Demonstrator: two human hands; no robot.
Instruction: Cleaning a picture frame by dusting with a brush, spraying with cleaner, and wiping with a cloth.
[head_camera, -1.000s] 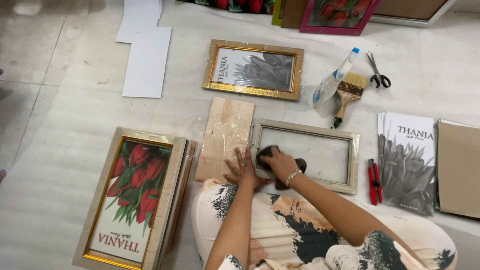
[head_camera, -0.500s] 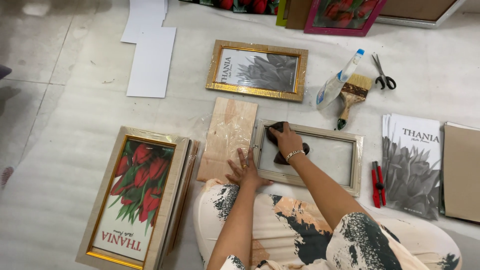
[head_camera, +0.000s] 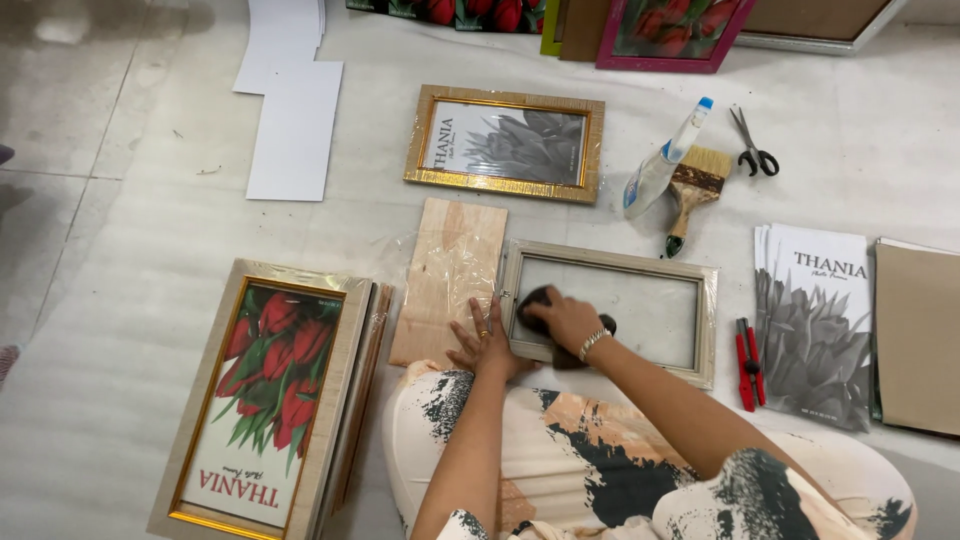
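On frame glass (head_camera: 640, 310), right hand (head_camera: 565, 318) with cloth (head_camera: 535, 300), apparently back from top-left corner.

A pale floor (head_camera: 120, 300) carries a beige frame (head_camera: 610, 262) near its middle, a wooden board (head_camera: 445, 270) beside it, a gold frame (head_camera: 505, 140) beyond, stacked tulip frames (head_camera: 265, 395) left, and spray bottle (head_camera: 665, 160), brush (head_camera: 695, 190), scissors (head_camera: 750, 145), prints (head_camera: 815, 320) right.
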